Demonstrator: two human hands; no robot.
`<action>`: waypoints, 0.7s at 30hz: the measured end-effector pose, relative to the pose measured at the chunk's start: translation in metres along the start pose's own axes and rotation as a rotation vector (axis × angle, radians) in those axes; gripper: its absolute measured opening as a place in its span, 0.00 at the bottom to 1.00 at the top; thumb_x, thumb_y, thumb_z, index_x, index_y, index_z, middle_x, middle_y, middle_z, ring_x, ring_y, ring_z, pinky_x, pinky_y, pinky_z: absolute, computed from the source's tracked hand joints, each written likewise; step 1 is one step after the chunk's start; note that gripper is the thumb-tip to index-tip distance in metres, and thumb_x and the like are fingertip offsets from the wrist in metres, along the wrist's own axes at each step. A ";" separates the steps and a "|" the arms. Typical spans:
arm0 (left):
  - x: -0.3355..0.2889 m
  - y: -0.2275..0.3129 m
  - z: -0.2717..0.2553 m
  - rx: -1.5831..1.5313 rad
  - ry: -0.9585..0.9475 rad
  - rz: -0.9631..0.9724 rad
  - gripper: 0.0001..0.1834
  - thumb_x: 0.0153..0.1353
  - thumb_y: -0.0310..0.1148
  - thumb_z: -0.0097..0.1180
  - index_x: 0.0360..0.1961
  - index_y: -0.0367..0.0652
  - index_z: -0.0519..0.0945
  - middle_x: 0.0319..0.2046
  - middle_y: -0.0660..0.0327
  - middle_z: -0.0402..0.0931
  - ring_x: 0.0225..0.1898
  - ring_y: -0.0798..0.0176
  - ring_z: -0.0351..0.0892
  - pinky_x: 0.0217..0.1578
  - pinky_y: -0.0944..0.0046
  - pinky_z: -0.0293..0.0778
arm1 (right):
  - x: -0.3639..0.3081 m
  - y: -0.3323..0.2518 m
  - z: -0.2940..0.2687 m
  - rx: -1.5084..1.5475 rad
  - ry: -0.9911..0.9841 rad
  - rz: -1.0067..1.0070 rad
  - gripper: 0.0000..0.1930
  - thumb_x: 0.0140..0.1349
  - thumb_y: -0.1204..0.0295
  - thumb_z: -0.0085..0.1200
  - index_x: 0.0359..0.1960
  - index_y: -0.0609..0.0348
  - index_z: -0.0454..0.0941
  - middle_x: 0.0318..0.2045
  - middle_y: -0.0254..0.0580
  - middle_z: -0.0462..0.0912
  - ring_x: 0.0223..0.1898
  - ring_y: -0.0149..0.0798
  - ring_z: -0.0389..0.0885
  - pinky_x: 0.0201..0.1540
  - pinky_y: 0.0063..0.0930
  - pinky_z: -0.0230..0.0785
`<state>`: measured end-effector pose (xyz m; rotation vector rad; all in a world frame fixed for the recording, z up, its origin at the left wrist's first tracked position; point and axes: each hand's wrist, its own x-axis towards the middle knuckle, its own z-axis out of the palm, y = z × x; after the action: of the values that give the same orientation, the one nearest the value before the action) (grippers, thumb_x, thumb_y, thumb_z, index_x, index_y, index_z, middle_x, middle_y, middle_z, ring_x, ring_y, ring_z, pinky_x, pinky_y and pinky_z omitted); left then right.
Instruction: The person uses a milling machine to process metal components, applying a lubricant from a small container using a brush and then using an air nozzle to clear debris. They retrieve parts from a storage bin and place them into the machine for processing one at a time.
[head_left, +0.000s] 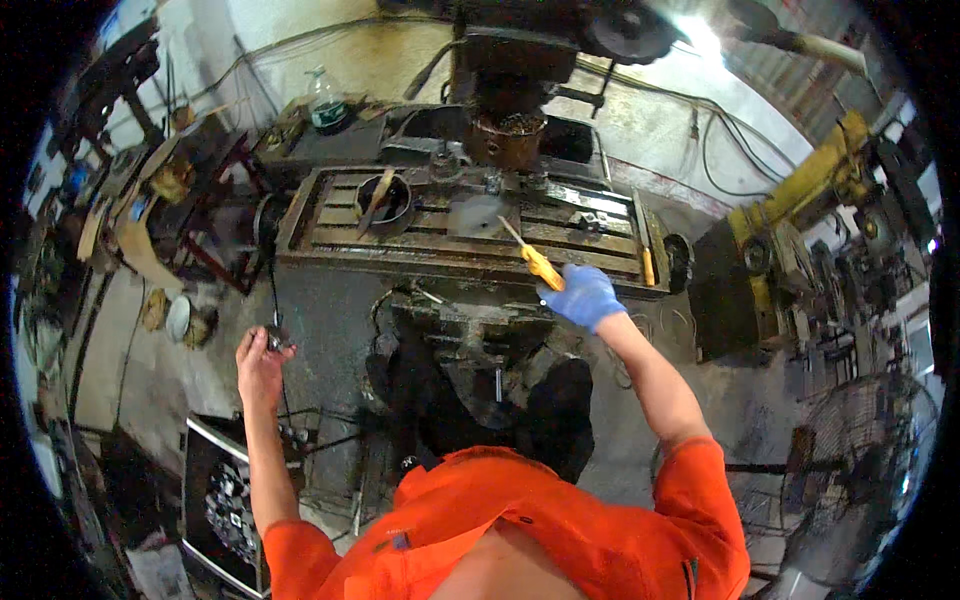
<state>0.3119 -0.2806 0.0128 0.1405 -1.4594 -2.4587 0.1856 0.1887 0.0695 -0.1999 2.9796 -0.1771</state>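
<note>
My bare left hand (pixel 262 372) is out at the left, away from the machine. Its fingers pinch a small dark metal part (pixel 276 342). My right hand (pixel 584 298), in a blue glove, grips a yellow tool (pixel 541 266) with a thin shaft; its exact kind is unclear. The shaft points up and left over the slotted machine table (pixel 330 245), toward a blurred grey patch (pixel 476 214). A small metal block (pixel 588 222) sits on the table right of the shaft, and a yellow-handled tool (pixel 648 266) lies at the table's right end.
A dark round pot (pixel 398 208) with a brush (pixel 377 200) stands on the table's left side. The machine head (pixel 510 60) hangs above the back. A tray of metal parts (pixel 190 455) is at lower left. A clear bottle (pixel 326 100) stands behind.
</note>
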 end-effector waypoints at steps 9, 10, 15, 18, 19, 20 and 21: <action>0.009 -0.013 0.073 -0.078 -0.053 -0.132 0.10 0.54 0.27 0.54 0.38 0.39 0.70 0.28 0.61 0.75 0.34 0.59 0.77 0.43 0.45 0.71 | 0.080 -0.022 -0.011 0.092 0.028 0.090 0.22 0.50 0.52 0.48 0.30 0.61 0.79 0.32 0.53 0.79 0.36 0.51 0.78 0.40 0.39 0.70; 0.013 -0.016 0.084 -0.076 -0.085 -0.141 0.11 0.54 0.26 0.54 0.38 0.39 0.70 0.29 0.61 0.75 0.34 0.58 0.77 0.43 0.45 0.71 | 0.076 -0.019 -0.011 0.114 0.018 0.084 0.22 0.50 0.52 0.48 0.30 0.62 0.79 0.32 0.54 0.79 0.36 0.51 0.78 0.40 0.39 0.70; 0.031 -0.040 0.134 0.116 -0.253 -0.218 0.14 0.53 0.27 0.55 0.40 0.33 0.70 0.34 0.54 0.74 0.35 0.57 0.77 0.40 0.54 0.74 | 0.002 -0.003 -0.018 0.164 -0.303 -0.209 0.28 0.46 0.46 0.53 0.24 0.66 0.78 0.23 0.60 0.77 0.27 0.53 0.78 0.33 0.40 0.70; 0.052 -0.070 0.179 0.307 -0.271 -0.182 0.10 0.53 0.26 0.55 0.35 0.30 0.72 0.31 0.56 0.75 0.28 0.64 0.78 0.29 0.67 0.72 | -0.052 0.006 -0.020 0.435 -0.318 -0.449 0.24 0.48 0.48 0.55 0.29 0.60 0.77 0.21 0.53 0.76 0.26 0.47 0.77 0.30 0.36 0.66; 0.067 -0.085 0.187 0.470 -0.343 -0.090 0.09 0.52 0.25 0.56 0.32 0.30 0.73 0.26 0.57 0.76 0.24 0.67 0.77 0.24 0.70 0.70 | -0.061 0.007 -0.020 0.354 -0.281 -0.419 0.24 0.48 0.47 0.55 0.29 0.60 0.77 0.20 0.53 0.75 0.25 0.47 0.77 0.28 0.36 0.65; 0.079 -0.094 0.203 0.640 -0.401 0.023 0.08 0.51 0.26 0.57 0.30 0.31 0.74 0.20 0.60 0.75 0.21 0.69 0.76 0.22 0.70 0.70 | -0.068 0.009 -0.019 0.273 -0.243 -0.382 0.25 0.48 0.47 0.55 0.28 0.60 0.77 0.20 0.54 0.75 0.24 0.48 0.77 0.27 0.37 0.65; 0.095 -0.108 0.217 0.780 -0.374 0.087 0.10 0.48 0.29 0.61 0.26 0.32 0.74 0.16 0.59 0.73 0.18 0.68 0.75 0.21 0.68 0.69 | -0.073 0.016 -0.015 0.214 -0.129 -0.344 0.23 0.48 0.49 0.56 0.25 0.61 0.76 0.17 0.53 0.74 0.19 0.47 0.75 0.24 0.36 0.64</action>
<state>0.1522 -0.0758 0.0290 -0.2395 -2.4532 -1.7755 0.2525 0.2165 0.0928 -0.6689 2.7490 -0.4976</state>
